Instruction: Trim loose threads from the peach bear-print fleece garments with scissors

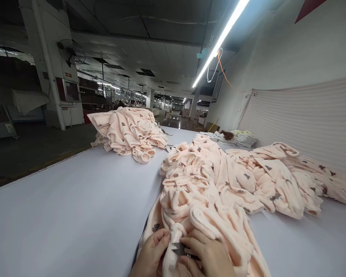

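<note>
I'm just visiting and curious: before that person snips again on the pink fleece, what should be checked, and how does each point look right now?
1. Left hand pinches the peach fleece garment beside the blades: ok.
2. Right hand grips the small dark snips: ok.
3. Fingers clear of the blades: cannot tell, the tips sit very close.
4. Loose thread located at the bunched fabric: cannot tell, too small to see.
5. Garment rests on the white table, not hanging off: ok.
6. Other fleece piles, the far pile and the right pile, lie apart from the hands: ok.
</note>
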{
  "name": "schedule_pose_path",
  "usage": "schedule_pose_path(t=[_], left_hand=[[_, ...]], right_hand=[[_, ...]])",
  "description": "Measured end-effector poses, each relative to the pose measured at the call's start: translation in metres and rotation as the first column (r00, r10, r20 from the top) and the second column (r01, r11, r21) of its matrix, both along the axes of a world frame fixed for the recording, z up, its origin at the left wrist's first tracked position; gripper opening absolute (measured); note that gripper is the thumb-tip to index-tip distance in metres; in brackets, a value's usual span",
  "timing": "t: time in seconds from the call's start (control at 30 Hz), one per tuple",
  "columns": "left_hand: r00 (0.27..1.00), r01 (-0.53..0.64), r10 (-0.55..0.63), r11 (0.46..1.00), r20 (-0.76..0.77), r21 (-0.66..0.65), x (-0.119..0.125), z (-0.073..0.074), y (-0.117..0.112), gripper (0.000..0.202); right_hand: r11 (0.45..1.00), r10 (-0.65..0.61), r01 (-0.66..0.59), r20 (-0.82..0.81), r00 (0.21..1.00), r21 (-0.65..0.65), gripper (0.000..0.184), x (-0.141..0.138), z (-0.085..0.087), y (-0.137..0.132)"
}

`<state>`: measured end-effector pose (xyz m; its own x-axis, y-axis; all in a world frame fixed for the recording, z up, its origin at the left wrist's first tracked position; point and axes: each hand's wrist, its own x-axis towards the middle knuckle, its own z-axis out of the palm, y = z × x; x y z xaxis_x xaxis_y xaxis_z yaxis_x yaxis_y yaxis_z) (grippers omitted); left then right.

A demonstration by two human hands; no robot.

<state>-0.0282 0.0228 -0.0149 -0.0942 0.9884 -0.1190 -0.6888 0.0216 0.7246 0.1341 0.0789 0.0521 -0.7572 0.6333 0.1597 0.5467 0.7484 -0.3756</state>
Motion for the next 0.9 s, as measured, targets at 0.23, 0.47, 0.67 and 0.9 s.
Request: schedule_pose_path(t=[0.23,0.47,0.67,0.9], left_hand=[[0.999,-0.011,0.010,1.000,-0.050,-0.023,-0.002,0.007,0.001,0.028],[0.994,0.051,-0.051,0.999,-0.093,-0.005,-0.006,0.009,0.010,0.019],[0.960,0.246,-0.242,0.969,-0.144,0.011,-0.014,0.014,0.050,0.016],[0.865,0.057,-0.104,0.992,-0.491,-0.109,-0.076,0.007,0.027,0.035]], right_hand=[[1.000,-0.002,0.002,-0.025,1.000,-0.018,0.027,-0.004,-0.001,-0.005],[0.992,-0.122,0.113,-0.181,0.976,-0.060,0.020,0.004,-0.003,-0.002],[0.924,-0.178,0.062,-0.283,0.942,-0.376,0.039,0.001,-0.031,-0.012],[0.930,-0.179,0.078,-0.255,0.950,-0.360,0.029,-0.012,-0.063,0.019]])
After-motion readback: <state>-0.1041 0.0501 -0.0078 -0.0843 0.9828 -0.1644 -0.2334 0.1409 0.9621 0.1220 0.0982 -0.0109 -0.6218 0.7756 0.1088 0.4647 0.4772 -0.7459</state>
